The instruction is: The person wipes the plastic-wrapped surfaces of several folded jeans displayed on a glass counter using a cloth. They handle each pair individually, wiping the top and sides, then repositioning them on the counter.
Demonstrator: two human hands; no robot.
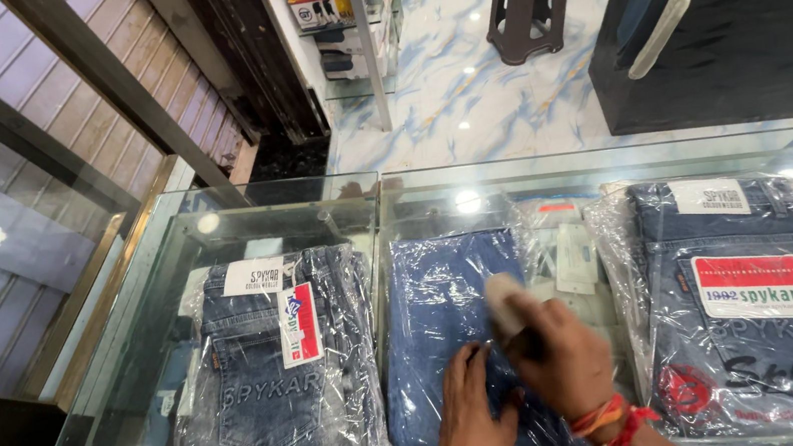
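The lower end of the middle packet of blue jeans [445, 328] is covered by the left hand [471, 416] and right hand [559, 359], whose forearms are cut off by the bottom edge. The pale object [504, 305] gripped in the right hand is blurred and cannot be identified. The right-hand jeans packet [760, 309] is cropped by the right and bottom edges.

**Two hands on the middle pack of jeans**

On a glass surface [243, 206] lie three plastic-wrapped pairs of jeans. The left hand [471, 416] presses flat on the middle pack of blue jeans [439, 319]. The right hand [559, 354], a red thread at its wrist, has its grip closed on a small pale object [504, 305] just above that pack. A grey-blue pack [270, 380] lies to the left, a dark blue pack [760, 309] to the right. A brown stool [527, 0] stands on the marbled floor [461, 94] beyond.
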